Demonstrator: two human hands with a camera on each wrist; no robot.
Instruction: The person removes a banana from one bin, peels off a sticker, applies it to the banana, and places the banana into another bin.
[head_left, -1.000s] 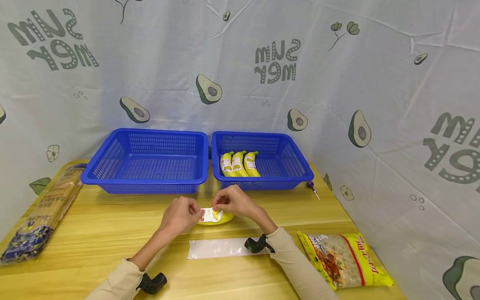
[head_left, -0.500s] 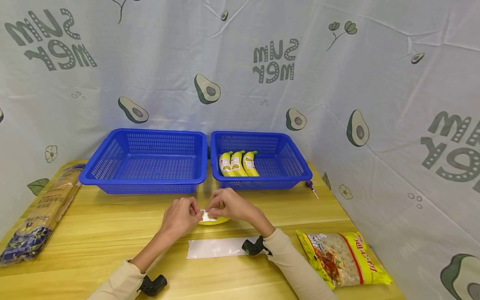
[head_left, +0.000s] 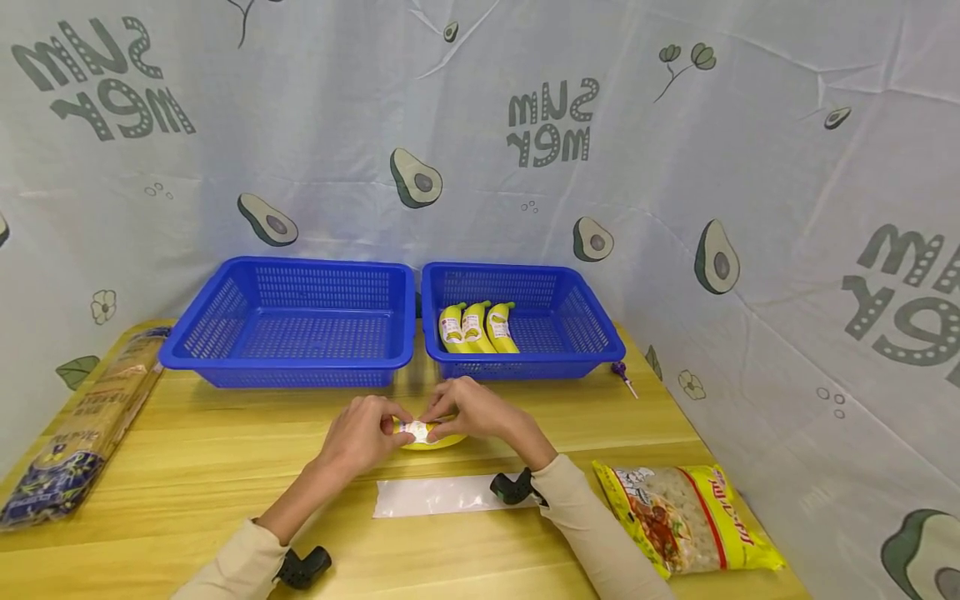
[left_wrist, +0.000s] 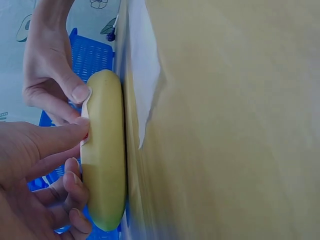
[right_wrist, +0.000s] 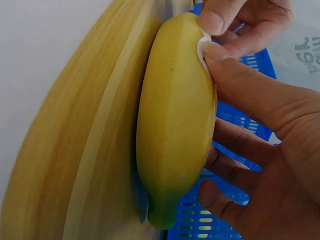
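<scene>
A yellow banana with a green stem end lies on the wooden table, below the baskets. Its white sticker label is on the upper side; in the right wrist view the label's edge stands slightly raised. My left hand holds the banana's left part, its thumb on the label and the other fingers bent beside it. On the other half, my right hand grips with thumb on the label and fingers along the far side. Both thumbs are close together. Fingers partly hide the label.
A blue basket stands at back left. The right blue basket contains three labelled bananas. A white strip lies in front of the hands. A yellow food bag, a long noodle packet and a lollipop flank them.
The right hand moved left over the label, then back slightly right. The label, flat and wide earlier, now lies against the banana, with both thumbs pressing on it.
</scene>
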